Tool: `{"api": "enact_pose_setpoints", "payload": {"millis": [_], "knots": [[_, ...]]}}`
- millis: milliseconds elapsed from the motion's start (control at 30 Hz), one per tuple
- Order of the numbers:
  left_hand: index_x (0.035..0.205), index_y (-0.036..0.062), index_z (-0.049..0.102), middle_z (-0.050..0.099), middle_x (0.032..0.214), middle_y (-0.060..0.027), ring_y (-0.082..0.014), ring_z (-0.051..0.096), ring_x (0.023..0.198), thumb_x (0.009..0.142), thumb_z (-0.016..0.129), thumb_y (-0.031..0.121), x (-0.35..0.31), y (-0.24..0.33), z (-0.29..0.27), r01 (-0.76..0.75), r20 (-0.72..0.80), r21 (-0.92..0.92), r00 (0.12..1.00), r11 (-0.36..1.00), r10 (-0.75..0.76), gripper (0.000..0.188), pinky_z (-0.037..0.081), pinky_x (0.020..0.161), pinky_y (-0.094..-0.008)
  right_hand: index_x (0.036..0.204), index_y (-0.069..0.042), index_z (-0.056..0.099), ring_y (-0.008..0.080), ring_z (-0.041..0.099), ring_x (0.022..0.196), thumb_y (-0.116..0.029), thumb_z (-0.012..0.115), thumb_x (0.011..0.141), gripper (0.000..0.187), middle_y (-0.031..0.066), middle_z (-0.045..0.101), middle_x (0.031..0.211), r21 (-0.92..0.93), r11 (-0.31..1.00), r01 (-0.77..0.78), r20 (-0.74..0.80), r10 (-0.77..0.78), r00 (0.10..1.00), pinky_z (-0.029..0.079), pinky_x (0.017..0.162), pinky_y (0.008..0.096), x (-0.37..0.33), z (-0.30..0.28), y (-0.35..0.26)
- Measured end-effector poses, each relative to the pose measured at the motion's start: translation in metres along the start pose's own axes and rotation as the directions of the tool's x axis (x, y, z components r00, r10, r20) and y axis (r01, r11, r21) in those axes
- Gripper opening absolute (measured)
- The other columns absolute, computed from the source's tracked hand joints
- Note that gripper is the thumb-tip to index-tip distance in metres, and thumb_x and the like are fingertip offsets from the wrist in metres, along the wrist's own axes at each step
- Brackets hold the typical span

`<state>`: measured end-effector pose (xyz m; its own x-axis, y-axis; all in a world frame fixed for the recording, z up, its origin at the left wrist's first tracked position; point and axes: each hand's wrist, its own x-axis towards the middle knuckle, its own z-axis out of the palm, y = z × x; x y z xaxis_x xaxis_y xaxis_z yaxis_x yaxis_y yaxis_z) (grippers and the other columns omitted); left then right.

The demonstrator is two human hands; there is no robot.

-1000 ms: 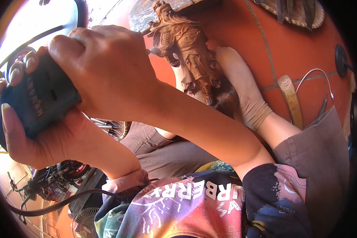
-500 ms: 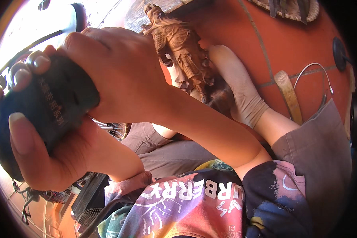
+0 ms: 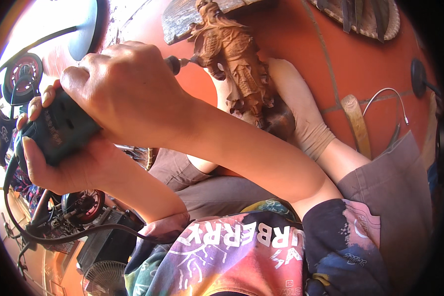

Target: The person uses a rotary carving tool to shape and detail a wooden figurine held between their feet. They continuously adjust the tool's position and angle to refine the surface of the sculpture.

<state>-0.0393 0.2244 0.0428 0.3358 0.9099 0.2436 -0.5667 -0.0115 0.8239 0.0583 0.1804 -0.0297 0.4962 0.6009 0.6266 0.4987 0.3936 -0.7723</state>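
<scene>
A dark green electric die grinder [image 3: 76, 130] with a black cord is held at the left. My left hand [image 3: 59, 163] wraps its rear body, thumb below and fingertips above. My right hand [image 3: 128, 89] is closed around its front part, back of the hand toward me, fingers mostly hidden. From beyond the right hand a dark collet [image 3: 173, 64] with a thin metal bit points at a carved brown wooden statue [image 3: 237, 64] of a robed, bearded figure. The bit's tip is by the statue's arm; whether they touch I cannot tell. The statue stands tilted between my feet.
My bare foot [image 3: 293, 93] flanks the statue on the red tile floor [image 3: 291, 29]. A weathered wood slab [image 3: 177, 24] lies behind it. To the right are a curved wooden handle [image 3: 356, 123], a white cable [image 3: 387, 90] and a woven basket [image 3: 389, 24]. A fan [image 3: 103, 276] stands lower left.
Both hands and the die grinder have moved away from my head. The collet and bit now show beside the statue, and the cord has come into view at the left.
</scene>
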Motion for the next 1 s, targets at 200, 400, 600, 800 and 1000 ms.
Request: {"api": "enact_pose_setpoints", "payload": {"millis": [200,400,600,800,1000], "knots": [[0.096,-0.0035,0.063,0.063,0.096,-0.0171,-0.0315,0.06,0.099,0.082,0.059,0.022,-0.028,-0.004,-0.008,-0.108,-0.069,-0.044,0.992,0.993,0.105,0.029,0.04,0.103,-0.0472,0.086,-0.008,0.067,0.0237,0.068,0.067,-0.021,0.064,0.076,0.017,0.0101,0.066,0.073,-0.003,0.993,0.121,0.109,-0.12,0.987,0.051,0.059,0.0362,-0.009,0.002,0.001],[0.097,0.0035,0.06,0.06,0.096,-0.0091,-0.0252,0.055,0.101,0.075,0.071,0.02,-0.068,-0.014,0.009,-0.336,-0.25,0.098,0.903,0.937,0.35,0.03,0.039,0.101,-0.04,0.082,-0.012,0.067,0.0191,0.066,0.067,-0.021,0.063,0.077,0.011,0.0042,0.064,0.071,-0.01,0.982,0.188,0.291,-0.177,0.94,0.049,0.059,0.034,-0.018,-0.018,-0.018],[0.11,0.0069,0.057,0.059,0.107,-0.006,-0.0198,0.053,0.109,0.07,0.076,0.022,-0.075,-0.031,0.025,-0.433,-0.287,0.069,0.854,0.899,0.433,0.047,0.039,0.104,-0.0368,0.079,-0.012,0.064,0.0175,0.066,0.068,-0.022,0.063,0.078,0.01,0.0025,0.065,0.071,0.017,0.983,0.185,0.275,-0.183,0.944,0.048,0.059,0.0336,-0.018,-0.018,-0.027],[0.105,0.0037,0.059,0.06,0.103,-0.0083,-0.0233,0.052,0.109,0.07,0.072,0.019,-0.06,-0.012,-0.004,-0.302,-0.103,-0.034,0.949,0.953,0.297,0.04,0.037,0.104,-0.0373,0.079,-0.012,0.065,0.0188,0.066,0.064,-0.022,0.063,0.078,0.009,0.0039,0.065,0.071,0.005,0.982,0.187,0.201,-0.184,0.962,0.047,0.056,0.0341,-0.013,-0.014,-0.018],[0.105,0.0022,0.059,0.058,0.104,-0.0097,-0.0235,0.051,0.109,0.071,0.071,0.018,-0.05,-0.011,-0.001,-0.212,-0.059,-0.035,0.976,0.977,0.21,0.039,0.037,0.105,-0.039,0.077,-0.011,0.067,0.0198,0.066,0.063,-0.021,0.063,0.077,0.011,0.0067,0.064,0.07,0.009,0.985,0.174,0.119,-0.174,0.978,0.048,0.054,0.0347,-0.008,-0.01,-0.009]]}}
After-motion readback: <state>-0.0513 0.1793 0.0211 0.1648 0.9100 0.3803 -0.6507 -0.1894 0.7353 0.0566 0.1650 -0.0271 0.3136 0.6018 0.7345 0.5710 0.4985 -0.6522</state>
